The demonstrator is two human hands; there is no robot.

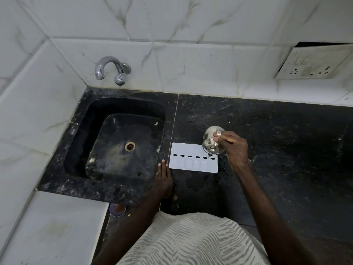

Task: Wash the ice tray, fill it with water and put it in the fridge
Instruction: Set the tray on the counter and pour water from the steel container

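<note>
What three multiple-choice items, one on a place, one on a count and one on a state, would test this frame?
1. Where does the ice tray lie?
A. In the sink
B. On the black counter
C. Under the tap

2. How many dark oval holes run across the tray?
A. Four
B. Eight
C. Six

3. What is the right hand doing?
A. Gripping a steel pot tilted over the tray
B. Lying flat on the counter
C. Turning the tap

Answers: 1 B, the tray lies flat on the counter; 2 C, six holes show in one row; 3 A, its fingers curl round the pot above the tray's right end.
</note>
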